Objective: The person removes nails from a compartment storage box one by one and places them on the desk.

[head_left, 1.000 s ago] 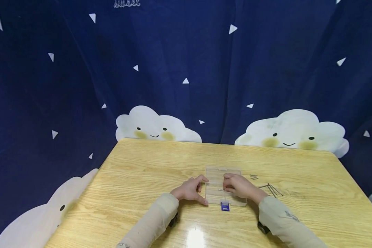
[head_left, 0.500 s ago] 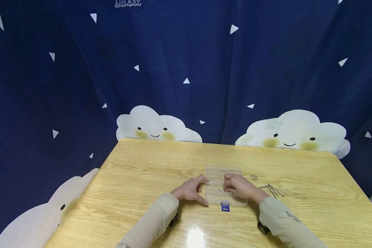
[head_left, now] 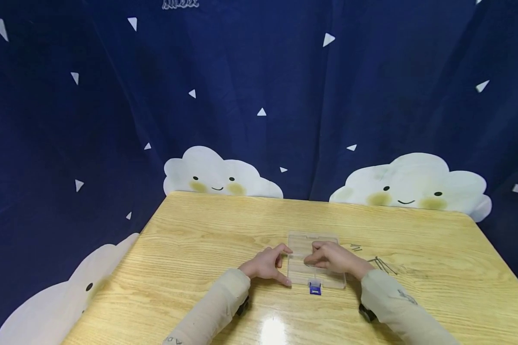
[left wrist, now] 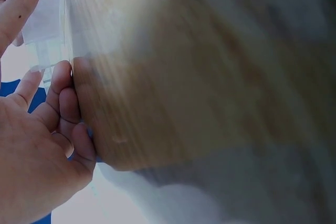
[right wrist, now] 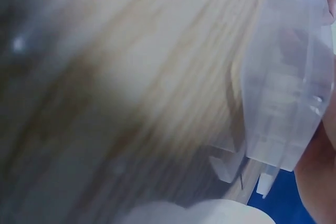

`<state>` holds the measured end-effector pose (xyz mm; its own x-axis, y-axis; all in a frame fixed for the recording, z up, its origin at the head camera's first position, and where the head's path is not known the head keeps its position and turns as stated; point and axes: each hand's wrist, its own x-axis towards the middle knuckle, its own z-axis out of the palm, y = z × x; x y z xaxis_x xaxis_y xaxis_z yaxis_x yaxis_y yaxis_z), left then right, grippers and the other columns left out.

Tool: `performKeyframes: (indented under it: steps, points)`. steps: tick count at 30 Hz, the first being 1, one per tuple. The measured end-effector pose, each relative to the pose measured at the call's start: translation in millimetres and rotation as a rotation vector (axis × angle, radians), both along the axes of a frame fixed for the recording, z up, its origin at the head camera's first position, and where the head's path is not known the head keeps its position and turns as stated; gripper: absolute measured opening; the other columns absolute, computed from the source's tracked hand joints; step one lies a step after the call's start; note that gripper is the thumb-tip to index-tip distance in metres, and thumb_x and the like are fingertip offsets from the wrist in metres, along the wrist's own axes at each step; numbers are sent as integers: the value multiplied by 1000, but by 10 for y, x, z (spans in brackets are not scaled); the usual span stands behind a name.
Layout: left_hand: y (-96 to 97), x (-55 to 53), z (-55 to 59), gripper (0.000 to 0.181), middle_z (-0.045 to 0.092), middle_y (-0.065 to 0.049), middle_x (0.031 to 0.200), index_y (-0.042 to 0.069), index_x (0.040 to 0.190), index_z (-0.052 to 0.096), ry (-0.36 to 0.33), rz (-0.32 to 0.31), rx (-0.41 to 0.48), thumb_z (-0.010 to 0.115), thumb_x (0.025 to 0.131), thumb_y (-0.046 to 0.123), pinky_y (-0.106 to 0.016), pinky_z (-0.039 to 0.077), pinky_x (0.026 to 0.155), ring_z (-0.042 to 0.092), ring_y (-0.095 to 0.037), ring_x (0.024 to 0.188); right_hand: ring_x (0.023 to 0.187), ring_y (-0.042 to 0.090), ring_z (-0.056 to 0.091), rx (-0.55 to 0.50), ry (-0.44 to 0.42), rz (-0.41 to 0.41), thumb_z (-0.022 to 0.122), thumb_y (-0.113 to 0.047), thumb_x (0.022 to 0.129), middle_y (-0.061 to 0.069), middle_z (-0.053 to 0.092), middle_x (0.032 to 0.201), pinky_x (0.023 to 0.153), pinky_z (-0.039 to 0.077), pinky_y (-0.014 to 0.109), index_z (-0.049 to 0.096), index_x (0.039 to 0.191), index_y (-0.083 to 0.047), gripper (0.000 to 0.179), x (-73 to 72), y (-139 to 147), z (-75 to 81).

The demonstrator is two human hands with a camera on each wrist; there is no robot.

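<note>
A flat, clear plastic box (head_left: 302, 277) with a blue latch (head_left: 315, 288) lies opened on the wooden table. At its left side is my left hand (head_left: 267, 264), index finger and thumb spread apart and touching the edge. My right hand (head_left: 330, 257) reaches over the box from the right, fingers curled and fingertips bunched together low inside it. Whether a nail is between those fingertips is hidden. In the right wrist view the box's clear wall (right wrist: 283, 77) fills the right side. The left wrist view shows my left palm and fingers (left wrist: 63, 103) near the table surface.
Several long, thin nails (head_left: 386, 265) lie on the table (head_left: 211, 230) right of the box, close to my right wrist. Shorter nails (head_left: 356, 249) lie behind them. A blue curtain (head_left: 241, 72) with cloud prints hangs at the table's far edge.
My right fingertips have shifted slightly left inside the box. The thin nail that showed at them earlier is now covered. My left hand stays in place at the box's left edge.
</note>
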<state>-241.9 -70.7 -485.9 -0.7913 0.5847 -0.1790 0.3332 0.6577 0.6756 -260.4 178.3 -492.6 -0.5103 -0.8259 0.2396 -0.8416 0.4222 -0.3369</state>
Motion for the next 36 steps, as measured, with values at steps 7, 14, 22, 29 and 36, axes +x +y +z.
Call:
performKeyframes:
  steps: [7, 14, 22, 29, 36]
  points:
    - [10, -27, -20, 69, 49, 2, 73, 19, 122, 46, 23, -10, -14, 83, 65, 30, -22, 33, 64, 37, -8, 67, 63, 1, 31, 55, -40, 0, 70, -10, 78, -11, 40, 73, 58, 31, 16, 73, 99, -17, 22, -23, -8, 27]
    - [11, -20, -10, 68, 49, 1, 74, 19, 122, 46, 10, -6, -11, 83, 65, 29, -22, 33, 64, 37, -9, 67, 62, 0, 27, 41, -6, 19, 69, -12, 80, -11, 35, 71, 56, 27, 15, 73, 98, -18, 20, -34, -9, 12]
    - [11, -4, 3, 67, 49, 1, 73, 20, 121, 46, -8, -1, -6, 83, 66, 28, -23, 33, 64, 37, -10, 67, 61, 1, 24, 66, 15, 35, 69, -11, 80, -12, 35, 72, 56, 26, 15, 72, 103, -23, 27, -30, -27, 21]
    - [7, -5, 1, 67, 48, 2, 73, 20, 120, 46, 11, -4, -17, 83, 65, 29, -22, 33, 64, 37, -9, 66, 60, 0, 21, 87, 27, 49, 69, -10, 79, -12, 31, 70, 55, 23, 15, 73, 101, -22, 25, -39, -42, 42]
    - [5, -12, -2, 67, 48, 1, 72, 20, 120, 46, -1, 0, -6, 83, 65, 29, -23, 33, 65, 36, -9, 67, 59, 0, 20, 76, 7, 33, 67, -13, 82, -12, 31, 70, 55, 22, 15, 72, 101, -19, 21, -40, -47, 35]
